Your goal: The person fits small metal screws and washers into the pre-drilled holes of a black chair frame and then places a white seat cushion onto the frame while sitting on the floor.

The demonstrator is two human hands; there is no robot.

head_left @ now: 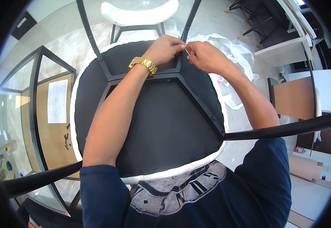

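Observation:
An upturned chair seat (165, 125) with a black fabric underside and white edge lies in front of me, its black metal frame (196, 98) bolted across it and legs sticking outward. My left hand (166, 48), with a gold watch on the wrist, pinches at the far frame joint. My right hand (205, 56) meets it there, fingers closed on a small thin light-coloured piece (187, 51) between both hands. What that piece is cannot be told.
Another white chair (139, 15) stands beyond the seat. Crumpled white plastic wrapping (234, 49) lies on the floor at right. A black-framed glass table (40, 95) with a paper sheet on cardboard is at left. Shelving and boxes are at right.

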